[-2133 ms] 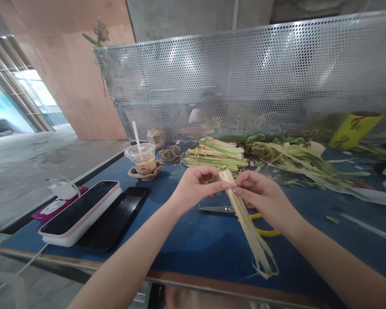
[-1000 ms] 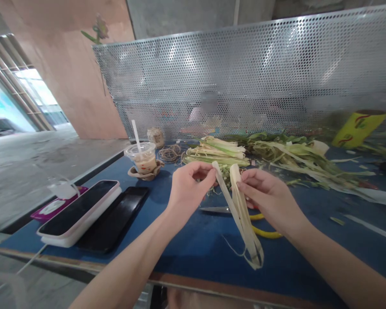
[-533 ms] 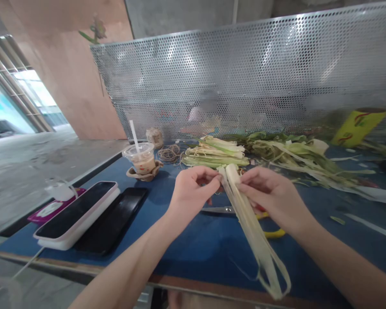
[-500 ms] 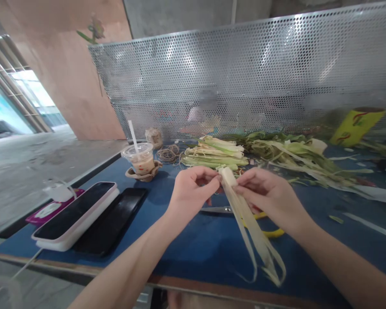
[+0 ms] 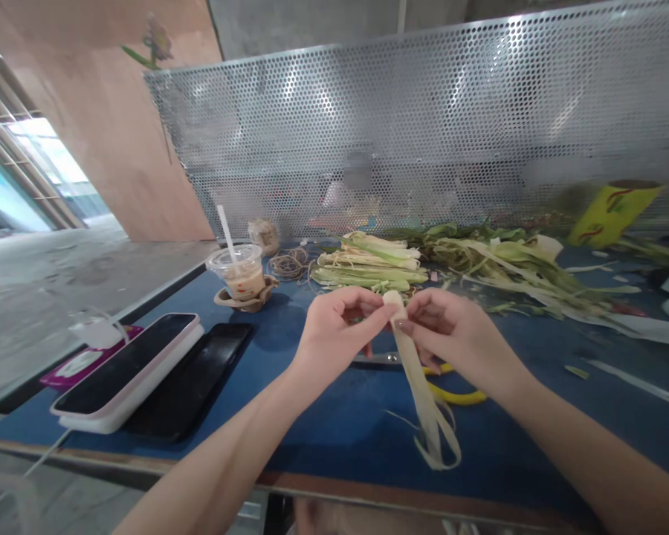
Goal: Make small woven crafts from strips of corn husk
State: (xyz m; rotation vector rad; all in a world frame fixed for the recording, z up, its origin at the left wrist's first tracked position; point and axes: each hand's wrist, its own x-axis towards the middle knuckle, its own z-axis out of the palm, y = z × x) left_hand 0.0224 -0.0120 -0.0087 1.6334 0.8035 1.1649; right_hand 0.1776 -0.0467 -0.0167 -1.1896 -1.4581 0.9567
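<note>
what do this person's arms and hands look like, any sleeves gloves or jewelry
The left hand and right hand are both ungloved, and the left forearm and right forearm are bare as far as the picture shows, with no sleeve in view. No watch, bracelet or ring shows, though some fingers are partly hidden.

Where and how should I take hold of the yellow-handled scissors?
Probably by the lower yellow loop, coming from the person's right: the scissors lie with blades pointing left, the loop showing below the right hand, while the pale strip passes in front of their middle.
</note>
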